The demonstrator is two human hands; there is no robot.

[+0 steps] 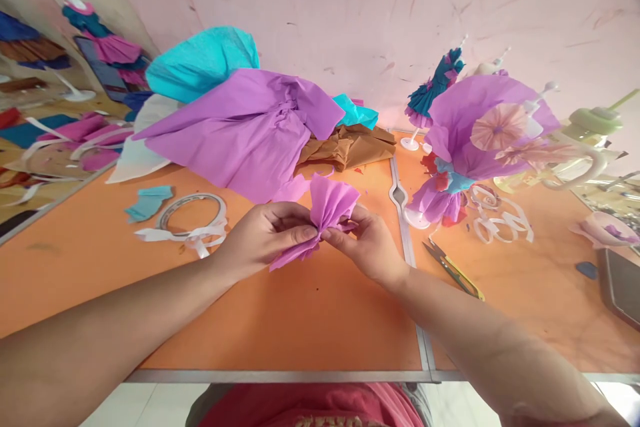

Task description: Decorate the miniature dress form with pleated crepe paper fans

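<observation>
The left hand (283, 235) and right hand (373, 245) pinch a small purple paper piece (333, 199) between them, each thumb pressed against its fingers at the gathered middle, the two thumb tips nearly meeting. The piece is held just above the orange tabletop (355, 327). Its upper half fans out in soft pleats, the lower half points down to the left in a narrower, crumpled fan, and the waist is squeezed into tight folds.

Just beyond lies a large creased purple sheet (235, 140), with crumpled brown paper (350, 147) at its right; these bound the far side. To the left sit a tape roll (193, 197) and white ribbon (203, 238). On the right, a metal seam strip (406, 240) runs past the right wrist, with yellow-handled snips (453, 270) beyond it. Toward the body, plain orange surface stretches to the metal front edge (280, 377).
</observation>
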